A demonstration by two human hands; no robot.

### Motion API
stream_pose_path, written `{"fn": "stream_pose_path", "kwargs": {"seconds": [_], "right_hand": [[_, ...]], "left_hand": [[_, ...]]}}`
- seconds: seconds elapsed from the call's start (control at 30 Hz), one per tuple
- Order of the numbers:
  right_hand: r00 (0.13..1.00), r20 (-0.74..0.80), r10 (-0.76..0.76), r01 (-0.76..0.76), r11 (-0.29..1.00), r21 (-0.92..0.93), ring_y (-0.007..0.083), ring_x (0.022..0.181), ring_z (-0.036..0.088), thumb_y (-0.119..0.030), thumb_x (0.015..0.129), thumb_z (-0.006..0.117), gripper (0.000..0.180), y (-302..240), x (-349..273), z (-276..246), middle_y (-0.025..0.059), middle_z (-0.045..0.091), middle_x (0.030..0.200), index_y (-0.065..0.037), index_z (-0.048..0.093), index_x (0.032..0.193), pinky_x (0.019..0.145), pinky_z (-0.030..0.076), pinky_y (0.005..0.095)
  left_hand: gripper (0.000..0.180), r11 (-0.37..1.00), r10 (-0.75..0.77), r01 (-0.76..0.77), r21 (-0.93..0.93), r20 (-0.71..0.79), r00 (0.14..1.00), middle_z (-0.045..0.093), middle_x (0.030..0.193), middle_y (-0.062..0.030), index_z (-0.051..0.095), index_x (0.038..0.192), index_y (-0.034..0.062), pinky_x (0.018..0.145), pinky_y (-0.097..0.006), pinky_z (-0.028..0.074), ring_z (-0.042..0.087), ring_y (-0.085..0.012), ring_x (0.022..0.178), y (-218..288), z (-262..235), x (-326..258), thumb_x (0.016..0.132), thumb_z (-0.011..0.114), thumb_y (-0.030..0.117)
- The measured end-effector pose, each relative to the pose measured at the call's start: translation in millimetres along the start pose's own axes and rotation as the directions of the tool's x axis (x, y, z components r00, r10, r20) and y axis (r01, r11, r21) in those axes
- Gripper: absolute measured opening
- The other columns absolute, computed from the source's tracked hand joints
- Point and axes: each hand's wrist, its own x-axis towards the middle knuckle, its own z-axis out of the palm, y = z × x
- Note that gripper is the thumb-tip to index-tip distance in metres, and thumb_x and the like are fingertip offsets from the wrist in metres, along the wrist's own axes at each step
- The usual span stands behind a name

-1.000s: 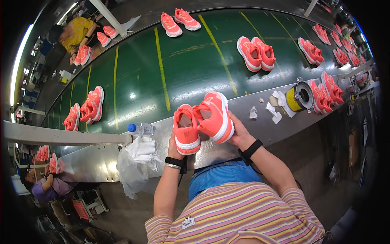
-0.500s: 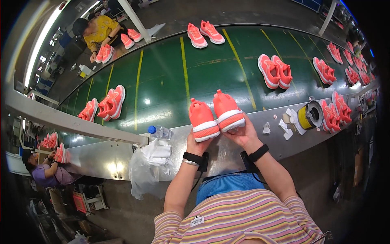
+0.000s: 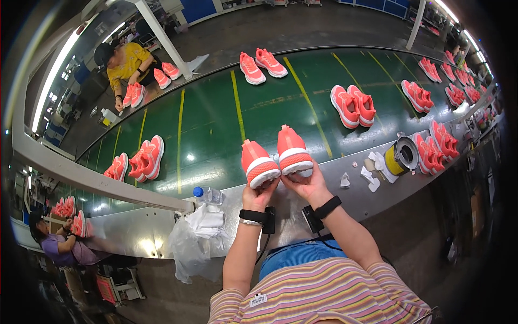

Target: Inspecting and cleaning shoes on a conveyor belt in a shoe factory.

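A coral sneaker with a white sole (image 3: 260, 162) rests in my left hand (image 3: 256, 196), which grips it from beneath, heel toward me. Its mate, another coral sneaker (image 3: 294, 150), is held the same way by my right hand (image 3: 311, 187). The two shoes are side by side, toes pointing away, above the near edge of the green conveyor belt (image 3: 210, 129). Most of my fingers are hidden under the soles. Black straps circle both wrists.
Pairs of coral sneakers (image 3: 353, 106) stand along the belt. On the metal ledge are a clear bottle with a blue cap (image 3: 209, 195), a plastic bag (image 3: 189, 243), white scraps and a yellow-banded can (image 3: 399, 157). A white frame post crosses at left. Co-workers (image 3: 127, 62) handle shoes at left.
The view has shifted, so the belt sits lower in the picture. Both hands still hold the sneakers, now tipped a little so more of the soles' undersides shows.
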Motion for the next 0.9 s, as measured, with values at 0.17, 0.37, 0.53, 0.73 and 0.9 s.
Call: {"fn": "stream_pose_path", "kwargs": {"seconds": [0.17,0.37,0.53,0.73,0.9], "right_hand": [[0.958,0.285,0.036,0.035,0.97,-0.241,0.0275,0.113,0.041,-0.035,0.08,0.052,0.048,-8.4,-9.9,-20.7,0.0124,0.041,0.123,-0.008,0.043,0.119,0.094,0.037,0.047],[0.943,0.277,0.186,0.001,0.828,-0.561,0.0201,0.102,0.053,-0.025,0.087,0.042,0.041,-46.8,-8.7,-101.5,0.0133,0.053,0.114,0.0,0.044,0.119,0.092,0.041,0.0331],[0.844,0.249,-0.475,0.205,-0.143,-0.968,0.0147,0.093,0.054,-0.02,0.088,0.047,0.043,-53.0,-11.0,-132.5,0.0105,0.057,0.102,0.005,0.04,0.122,0.084,0.041,0.0261],[0.934,0.294,-0.205,0.215,-0.335,-0.917,0.0257,0.105,0.049,-0.03,0.069,0.07,0.073,-70.8,-12.3,-136.2,0.0207,0.044,0.118,0.0,0.036,0.126,0.084,0.041,0.0314],[0.969,0.179,-0.171,0.23,0.349,-0.908,0.0209,0.09,0.059,0.004,0.073,0.053,0.034,-106.4,1.9,-117.0,0.0102,0.059,0.102,-0.002,0.054,0.106,0.079,0.047,0.0315]], "left_hand": [[0.033,0.994,0.001,-0.028,0.108,0.244,0.97,0.054,0.111,-0.0148,0.046,0.113,0.0008,0.091,-0.048,0.04,0.052,-0.0309,0.102,-8.4,-13.3,-15.8,0.088,0.044,0.022],[0.039,0.855,-0.173,0.097,0.509,0.103,0.98,0.053,0.113,-0.0131,0.045,0.117,0.0026,0.09,-0.037,0.041,0.052,-0.0243,0.1,-4.9,-94.1,-19.3,0.09,0.043,0.031],[0.038,0.671,0.056,-0.023,0.741,-0.02,0.998,0.052,0.113,-0.0145,0.044,0.117,-0.0016,0.093,-0.036,0.038,0.049,-0.0207,0.107,-13.5,-118.5,-20.3,0.089,0.047,0.024],[0.053,-0.261,0.063,-0.276,0.925,0.301,0.951,0.058,0.103,-0.0122,0.042,0.118,-0.0029,0.082,-0.03,0.045,0.056,-0.0181,0.094,-23.3,-80.7,-38.9,0.072,0.064,0.009],[0.036,0.495,0.132,-0.052,0.867,-0.016,0.991,0.055,0.111,-0.0138,0.042,0.121,0.0025,0.083,-0.032,0.046,0.056,-0.0239,0.099,5.1,-97.1,-22.0,0.085,0.047,0.007]]}}
